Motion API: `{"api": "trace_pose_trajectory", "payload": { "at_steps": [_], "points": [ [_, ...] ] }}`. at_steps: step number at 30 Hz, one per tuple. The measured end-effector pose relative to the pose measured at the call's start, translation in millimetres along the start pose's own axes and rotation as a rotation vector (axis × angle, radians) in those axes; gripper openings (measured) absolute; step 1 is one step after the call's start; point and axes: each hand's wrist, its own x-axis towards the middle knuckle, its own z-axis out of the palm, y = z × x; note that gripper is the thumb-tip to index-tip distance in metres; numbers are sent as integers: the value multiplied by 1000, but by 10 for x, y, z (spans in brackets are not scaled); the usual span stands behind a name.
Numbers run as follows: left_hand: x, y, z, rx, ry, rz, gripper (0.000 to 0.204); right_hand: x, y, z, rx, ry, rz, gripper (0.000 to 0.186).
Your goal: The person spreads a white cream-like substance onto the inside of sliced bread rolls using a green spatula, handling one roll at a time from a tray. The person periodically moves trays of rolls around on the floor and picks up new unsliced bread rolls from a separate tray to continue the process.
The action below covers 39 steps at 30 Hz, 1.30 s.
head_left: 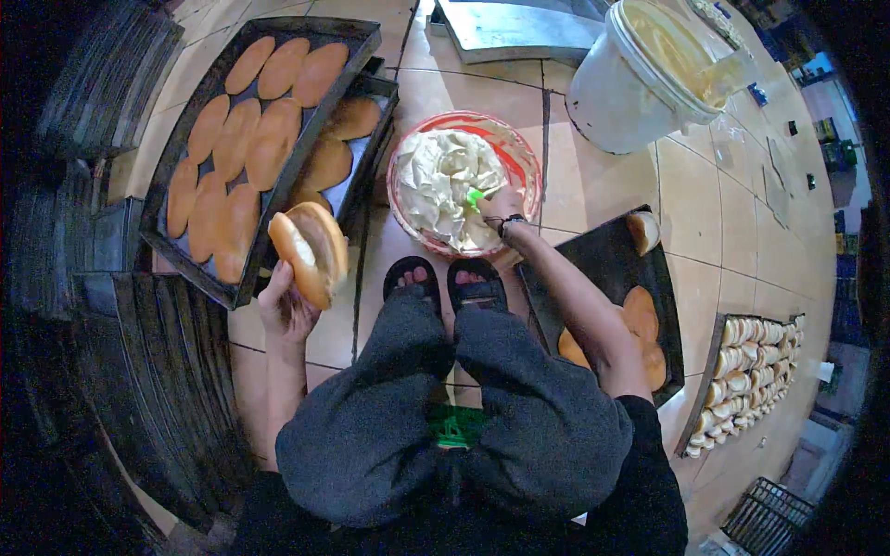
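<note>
My left hand [290,304] holds up a split bread bun [297,250], its cut faces apart and cream visible inside. My right hand [503,204] is closed around a bright green tool [476,198] whose working end is sunk in pale whipped cream [428,181]; its kind cannot be made out. The cream fills a red-and-white bowl [531,162] on the floor beyond my feet. On the left, a dark baking tray [199,280] of oval buns rests partly over another tray [375,90] of buns. Below my right forearm lies a dark tray [593,255] with a few buns.
A white bucket [607,102] with yellowish residue stands at the far right, near a metal tray [519,32]. Filled buns line a tray [751,380] at the right. Stacked dark trays [158,371] crowd the left side. A black crate [768,519] sits at the lower right.
</note>
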Motion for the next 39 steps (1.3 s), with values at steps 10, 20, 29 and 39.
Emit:
{"api": "trace_pose_trajectory", "payload": {
  "at_steps": [10,20,29,39],
  "points": [
    [62,-199,-108,-122,-59,37,43,200,-36,184,791,178,-34,28],
    [266,-383,160,-92,-188,-66,52,-395,-356,-902,840,158,-575,25],
    [465,-661,512,-416,-414,-217,58,-1148,-802,-1866,294,128,-1083,49],
    [515,-399,688,-82,-240,-158,47,-1150,-618,-2491,-102,394,-1171,50]
  ]
}}
